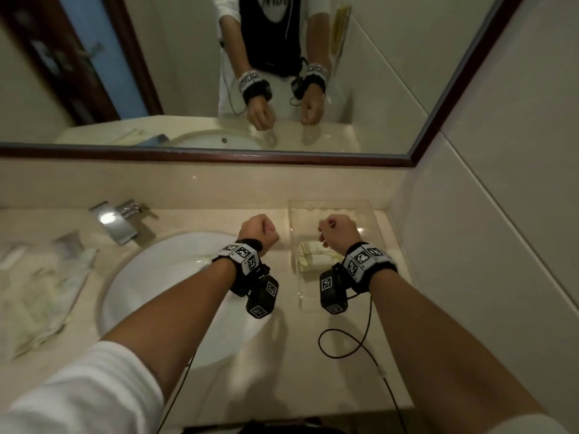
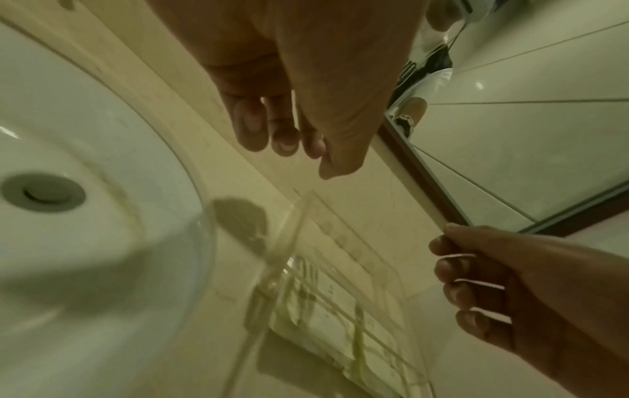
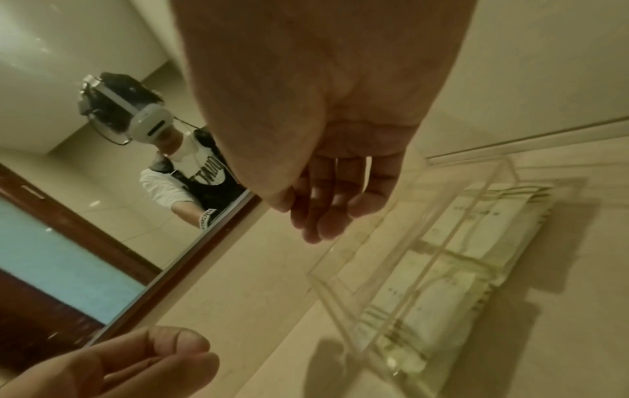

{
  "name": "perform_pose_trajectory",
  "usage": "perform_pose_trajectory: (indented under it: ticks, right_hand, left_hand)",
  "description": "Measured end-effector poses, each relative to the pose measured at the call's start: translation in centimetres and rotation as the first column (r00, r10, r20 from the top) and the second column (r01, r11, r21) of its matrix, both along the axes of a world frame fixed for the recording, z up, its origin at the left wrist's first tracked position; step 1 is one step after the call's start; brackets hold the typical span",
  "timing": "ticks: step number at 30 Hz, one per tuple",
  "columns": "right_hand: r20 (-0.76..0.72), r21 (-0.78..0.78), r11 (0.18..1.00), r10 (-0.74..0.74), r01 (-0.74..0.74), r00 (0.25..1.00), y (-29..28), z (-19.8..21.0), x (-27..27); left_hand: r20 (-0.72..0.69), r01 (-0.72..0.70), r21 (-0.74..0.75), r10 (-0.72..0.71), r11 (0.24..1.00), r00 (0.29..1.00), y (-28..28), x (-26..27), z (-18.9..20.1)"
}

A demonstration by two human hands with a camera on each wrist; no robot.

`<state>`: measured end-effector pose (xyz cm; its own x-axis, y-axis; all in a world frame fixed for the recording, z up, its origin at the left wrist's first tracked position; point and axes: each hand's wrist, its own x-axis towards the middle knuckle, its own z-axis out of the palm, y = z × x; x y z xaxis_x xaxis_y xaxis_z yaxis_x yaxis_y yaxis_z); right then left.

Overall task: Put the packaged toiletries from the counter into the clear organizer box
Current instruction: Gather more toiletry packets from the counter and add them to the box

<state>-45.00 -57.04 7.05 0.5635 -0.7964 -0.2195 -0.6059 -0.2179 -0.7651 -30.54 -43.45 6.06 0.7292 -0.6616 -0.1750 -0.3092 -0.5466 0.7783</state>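
A clear organizer box (image 1: pixel 329 204) stands on the right of the counter against the back wall. White toiletry packets (image 1: pixel 313 257) lie inside it, at its near half. More white packets (image 1: pixel 40 296) lie in a loose heap on the counter at the far left. My left hand (image 1: pixel 258 228) hovers over the sink's back edge, just left of the box, fingers loosely curled and empty. My right hand (image 1: pixel 336 230) hangs above the box, also loosely curled with nothing in it. The wrist views show the box (image 2: pixel 306 210) (image 3: pixel 408 242) and its packets (image 2: pixel 333 309) (image 3: pixel 452 269) below both hands.
A white oval sink (image 1: pixel 156 277) fills the counter's middle, with a chrome faucet (image 1: pixel 120 220) behind it on the left. A framed mirror (image 1: pixel 188 73) runs along the back. A tiled wall (image 1: pixel 485 214) closes in the right side next to the box.
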Motion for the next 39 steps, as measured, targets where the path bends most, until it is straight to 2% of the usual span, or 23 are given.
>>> perform_pose_trajectory:
  ticks: [6, 14, 18, 23, 28, 36, 39]
  right_hand:
    - [0.007, -0.014, 0.993, 0.121, -0.121, 0.993, 4.9, 0.4, 7.1]
    - [-0.039, -0.011, 0.929, 0.369, -0.370, 0.928, 13.6, 1.2, 17.5]
    - [-0.050, -0.008, 0.872, 0.488, -0.489, 0.871, 18.8, 1.3, 22.7]
    - [-0.108, 0.007, 0.758, 0.649, -0.652, 0.753, 25.3, 0.3, 26.9]
    - [-0.174, 0.092, 0.651, 0.756, -0.754, 0.631, 30.6, -2.4, 29.9]
    - [-0.283, 0.164, 0.588, 0.797, -0.793, 0.533, 37.0, -5.5, 33.9]
    - [-0.333, 0.110, 0.578, 0.788, -0.809, 0.518, 39.0, -6.5, 35.6]
  left_hand:
    - [0.052, -0.084, 0.023, 0.082, 0.996, 0.995, 7.1, 6.1, 1.0]
    - [0.073, -0.311, 0.028, 0.308, 0.950, 0.948, 18.6, 13.7, 1.3]
    - [0.102, -0.415, 0.038, 0.410, 0.909, 0.906, 25.0, 16.7, 1.1]
    - [0.068, -0.547, 0.085, 0.543, 0.833, 0.837, 33.0, 19.6, -0.5]
    - [0.076, -0.603, 0.149, 0.599, 0.784, 0.797, 39.6, 20.8, -3.3]
    - [-0.008, -0.661, 0.206, 0.677, 0.721, 0.736, 45.3, 22.3, -6.5]
    - [-0.048, -0.650, 0.198, 0.669, 0.734, 0.741, 45.6, 23.2, -6.9]
